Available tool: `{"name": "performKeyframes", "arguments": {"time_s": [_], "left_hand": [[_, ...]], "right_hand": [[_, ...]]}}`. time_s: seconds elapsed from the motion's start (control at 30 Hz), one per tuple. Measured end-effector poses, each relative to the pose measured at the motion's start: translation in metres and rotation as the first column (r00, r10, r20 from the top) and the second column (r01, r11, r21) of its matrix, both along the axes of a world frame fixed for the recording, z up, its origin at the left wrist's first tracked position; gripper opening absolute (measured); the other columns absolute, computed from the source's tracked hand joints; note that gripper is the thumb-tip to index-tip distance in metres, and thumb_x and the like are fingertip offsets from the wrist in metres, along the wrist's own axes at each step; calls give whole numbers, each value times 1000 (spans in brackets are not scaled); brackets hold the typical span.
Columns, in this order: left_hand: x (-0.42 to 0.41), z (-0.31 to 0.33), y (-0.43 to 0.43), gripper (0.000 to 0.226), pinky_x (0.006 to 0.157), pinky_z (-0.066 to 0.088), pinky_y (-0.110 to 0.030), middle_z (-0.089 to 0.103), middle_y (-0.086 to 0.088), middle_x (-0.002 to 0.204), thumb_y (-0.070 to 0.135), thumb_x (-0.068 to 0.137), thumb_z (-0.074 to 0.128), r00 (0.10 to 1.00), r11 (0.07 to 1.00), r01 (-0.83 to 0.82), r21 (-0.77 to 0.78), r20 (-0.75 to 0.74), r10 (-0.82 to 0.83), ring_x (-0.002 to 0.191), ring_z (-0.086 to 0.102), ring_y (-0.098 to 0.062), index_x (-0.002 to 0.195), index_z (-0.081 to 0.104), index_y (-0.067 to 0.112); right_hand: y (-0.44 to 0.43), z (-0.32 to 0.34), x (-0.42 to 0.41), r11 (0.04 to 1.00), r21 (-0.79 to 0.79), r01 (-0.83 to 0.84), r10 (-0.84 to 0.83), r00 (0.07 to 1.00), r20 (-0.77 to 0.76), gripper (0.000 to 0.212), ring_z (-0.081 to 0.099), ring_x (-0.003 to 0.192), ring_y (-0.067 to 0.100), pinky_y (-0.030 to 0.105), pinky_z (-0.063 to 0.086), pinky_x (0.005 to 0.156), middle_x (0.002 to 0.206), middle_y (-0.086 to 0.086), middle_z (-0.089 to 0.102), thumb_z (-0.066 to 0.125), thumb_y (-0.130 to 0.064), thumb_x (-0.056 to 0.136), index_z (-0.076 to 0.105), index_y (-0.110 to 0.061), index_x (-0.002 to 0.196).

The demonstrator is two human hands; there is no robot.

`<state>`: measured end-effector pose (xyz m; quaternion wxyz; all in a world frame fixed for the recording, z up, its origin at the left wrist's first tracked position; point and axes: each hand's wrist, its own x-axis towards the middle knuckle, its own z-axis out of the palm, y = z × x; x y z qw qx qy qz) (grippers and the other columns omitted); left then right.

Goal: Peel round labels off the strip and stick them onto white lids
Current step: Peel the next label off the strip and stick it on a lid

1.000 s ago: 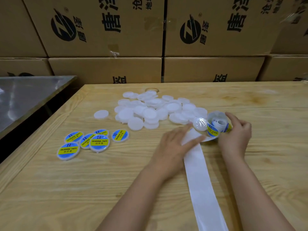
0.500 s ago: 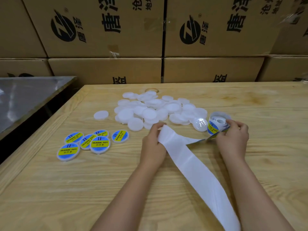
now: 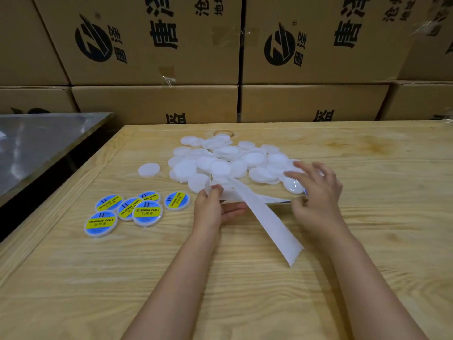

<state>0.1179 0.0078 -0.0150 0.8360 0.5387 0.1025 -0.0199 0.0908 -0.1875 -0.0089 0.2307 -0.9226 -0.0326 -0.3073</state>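
The left hand (image 3: 210, 212) pinches the white strip (image 3: 259, 214) in its grip, lifting it off the bench (image 3: 367, 241), likely to keep it taut for peeling. The right hand (image 3: 316, 195) spreads its fingers at the strip's far end, over the white lids (image 3: 220, 168); whether its grip holds anything I cannot tell. 6 labelled lids (image 3: 147, 212) lie apart, leftward.

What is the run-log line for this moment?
left hand: grips white paper backing strip | right hand: at strip's far end, grip unclear | blue-and-yellow labelled round lids: left of plain white round lids
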Motion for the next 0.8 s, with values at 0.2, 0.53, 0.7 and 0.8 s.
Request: {"name": "performKeyframes", "arguments": {"time_s": [0.2, 0.53, 0.7, 0.8], "left_hand": [[1, 1, 4, 27, 49, 54, -31, 67, -15, 94, 34, 95, 46, 999, 997, 37, -60, -31, -39, 65, 71, -28, 97, 53, 8], [7, 1, 15, 32, 60, 43, -27, 60, -4, 106, 27, 93, 42, 984, 961, -146, -235, 67, 166, 91, 57, -20, 118, 56, 14], [11, 7, 39, 56, 57, 51, -22, 59, -10, 114, -6, 83, 47, 893, 875, -405, -266, 88, 441, 77, 65, -14, 133, 40, 18], [6, 6, 46, 79, 75, 44, -5, 52, 2, 133, -12, 76, 48, 813, 851, -522, 63, 339, 474, 106, 55, 0, 138, 33, 34]], "right_hand": [[15, -6, 1, 961, -182, -209, 174, 966, -191, 27, 33, 132, 13, 27, 2, 104, 112, -19, 61, 61, -13, 80, 67, -29, 101], [-1, -1, -1, 993, -105, -51, 44, 996, -71, 13, 54, 82, 21, 27, 13, 97, 64, -5, 55, 42, -14, 67, 50, -19, 58], [-8, 4, -2, 990, 130, -52, 54, 998, -10, 19, 50, 82, 10, 20, 16, 88, 55, -11, 47, 37, -12, 68, 49, -21, 56], [-9, 6, -5, 941, 326, -88, 82, 996, 33, 18, 43, 78, -6, 17, 20, 84, 49, -11, 41, 37, -10, 67, 50, -15, 56]]}}
